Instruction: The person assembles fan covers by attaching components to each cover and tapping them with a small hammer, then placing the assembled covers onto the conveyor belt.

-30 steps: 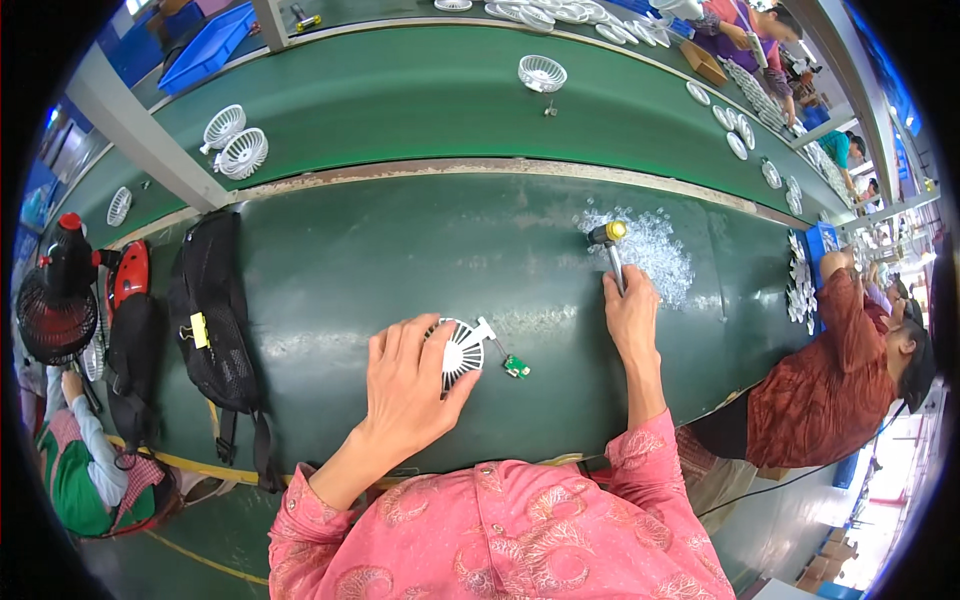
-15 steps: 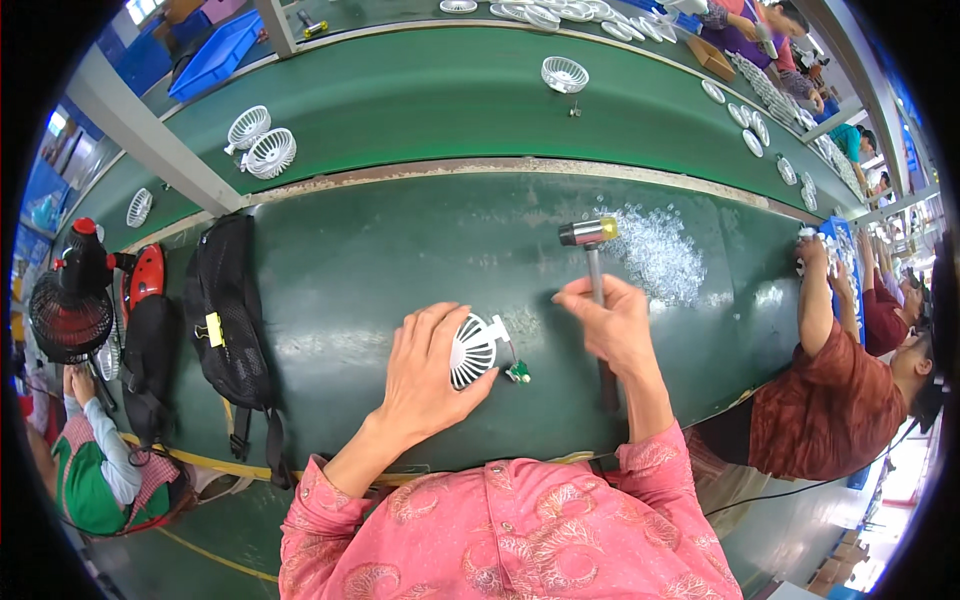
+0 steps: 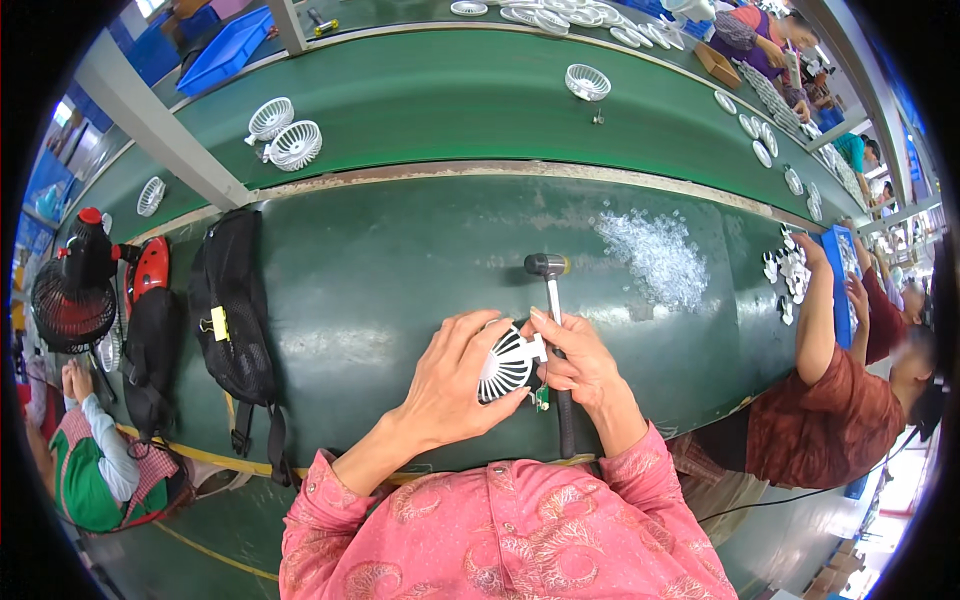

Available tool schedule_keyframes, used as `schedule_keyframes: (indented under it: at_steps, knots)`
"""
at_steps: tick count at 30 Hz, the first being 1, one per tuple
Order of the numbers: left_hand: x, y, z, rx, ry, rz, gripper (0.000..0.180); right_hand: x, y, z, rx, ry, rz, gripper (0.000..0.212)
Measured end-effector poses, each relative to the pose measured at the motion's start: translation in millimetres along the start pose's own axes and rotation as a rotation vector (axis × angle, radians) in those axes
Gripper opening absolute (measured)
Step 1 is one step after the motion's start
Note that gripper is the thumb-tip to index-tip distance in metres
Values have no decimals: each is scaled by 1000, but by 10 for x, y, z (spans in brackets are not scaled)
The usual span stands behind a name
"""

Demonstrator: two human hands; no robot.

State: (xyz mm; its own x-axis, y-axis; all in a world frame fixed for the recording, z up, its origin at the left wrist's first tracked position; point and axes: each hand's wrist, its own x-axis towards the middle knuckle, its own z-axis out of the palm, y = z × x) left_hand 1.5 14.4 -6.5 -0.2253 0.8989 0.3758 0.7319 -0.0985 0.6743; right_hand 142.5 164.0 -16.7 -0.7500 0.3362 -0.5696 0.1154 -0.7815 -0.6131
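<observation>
My left hand [image 3: 452, 372] is wrapped over a round white slotted fan housing [image 3: 503, 372], gripping it close above the green bench. A short white neck [image 3: 536, 348] sticks out of the housing toward my right hand. A small green circuit board [image 3: 542, 398] hangs below it on thin wires. My right hand [image 3: 582, 366] is closed around the shaft of a hammer [image 3: 547, 266], its dark head pointing away from me and black handle toward my body. The right thumb and index finger are at the neck; whether they pinch a small part there, I cannot tell.
Small clear plastic pieces [image 3: 660, 258] lie heaped at the right. A black backpack [image 3: 232, 310] and a black-and-red fan [image 3: 75, 300] are at the left. White fan housings [image 3: 296, 146] sit on the green conveyor [image 3: 430, 120] beyond. A co-worker [image 3: 830, 400] works at the right.
My right hand has moved left and nearer to me, bringing the hammer with it, and its fingers now meet the housing's neck. The housing is tilted differently in my left hand.
</observation>
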Motion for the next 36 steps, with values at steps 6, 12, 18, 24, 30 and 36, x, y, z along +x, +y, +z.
schedule_keyframes:
  at_steps: [6,12,18,24,30,36]
  knots:
    - [23,-6,18,-58,-16,-31,70,-18,50,-25,49,-14,-76,26]
    - [13,9,-16,-36,25,-68,67,-64,63,-14,-18,-95,-128,25]
    - [143,68,-138,19,-160,-289,90,-159,-11,87,-145,178,-251,21]
    - [788,-134,-357,18,-173,-326,41,-134,-140,178,-293,426,-538,18]
    - [1480,-770,-518,391,288,-13,41,-249,-149,151,-318,470,-884,18]
    - [1367,-1815,-1057,904,312,-238,31,-351,-107,250,-274,374,-801,17]
